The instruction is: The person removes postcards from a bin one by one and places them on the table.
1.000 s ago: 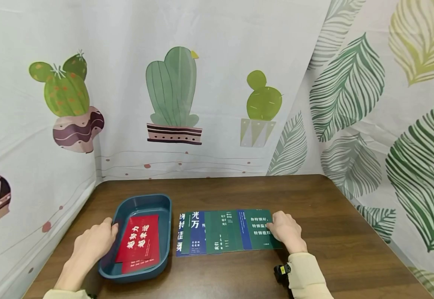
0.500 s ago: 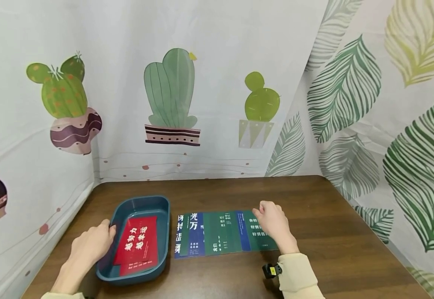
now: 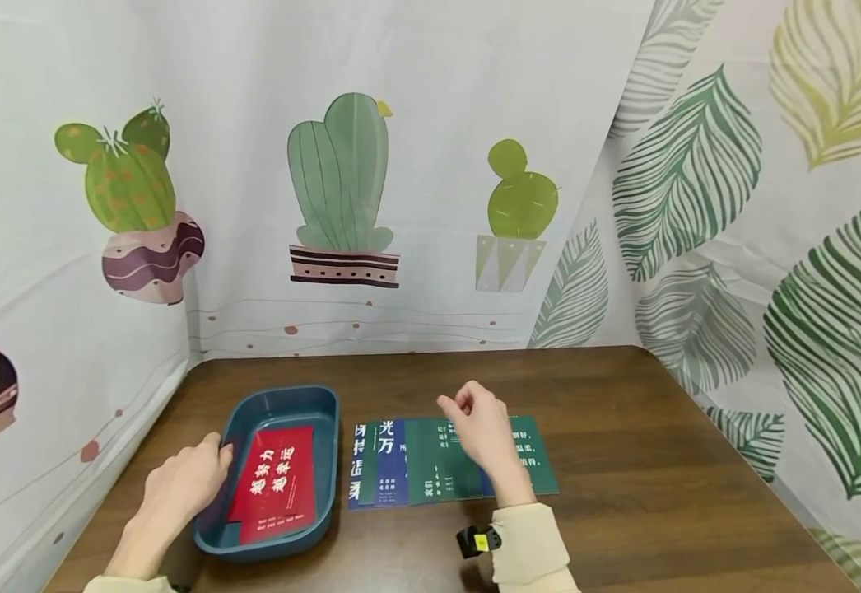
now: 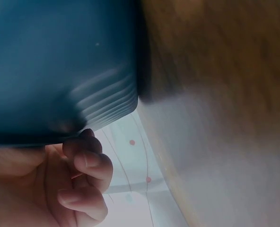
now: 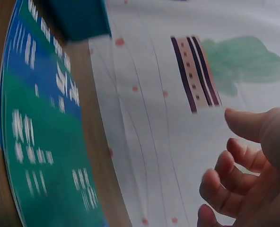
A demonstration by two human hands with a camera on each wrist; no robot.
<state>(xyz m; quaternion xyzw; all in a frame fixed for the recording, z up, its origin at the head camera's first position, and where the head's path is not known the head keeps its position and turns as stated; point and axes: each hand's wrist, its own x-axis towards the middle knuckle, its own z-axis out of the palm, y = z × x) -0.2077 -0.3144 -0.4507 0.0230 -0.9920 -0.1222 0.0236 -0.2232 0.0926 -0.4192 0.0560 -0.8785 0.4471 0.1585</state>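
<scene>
A dark blue plastic tray (image 3: 282,399) stands at the left of the table, with red cards (image 3: 273,473) bearing white writing lying overlapped inside. My left hand (image 3: 188,476) grips the tray's left rim, the thumb over the edge; in the left wrist view its curled fingers (image 4: 95,163) show under the rim. A row of overlapping green and blue cards (image 3: 430,473) lies right of the tray. Above this row hovers my right hand (image 3: 481,428), holding nothing. Its thumb and loosely curled fingers stand apart in the right wrist view, and it hides part of the row.
The brown wooden table (image 3: 660,461) extends to the right of the cards and behind them. A white cloth (image 3: 430,181) printed with cacti and leaves hangs along the table's back and sides. A small black camera (image 3: 478,541) sits at the right wrist.
My right hand has lifted from the right end of the card row and moved left over its middle. The left hand stays on the tray, and the cards lie as before.
</scene>
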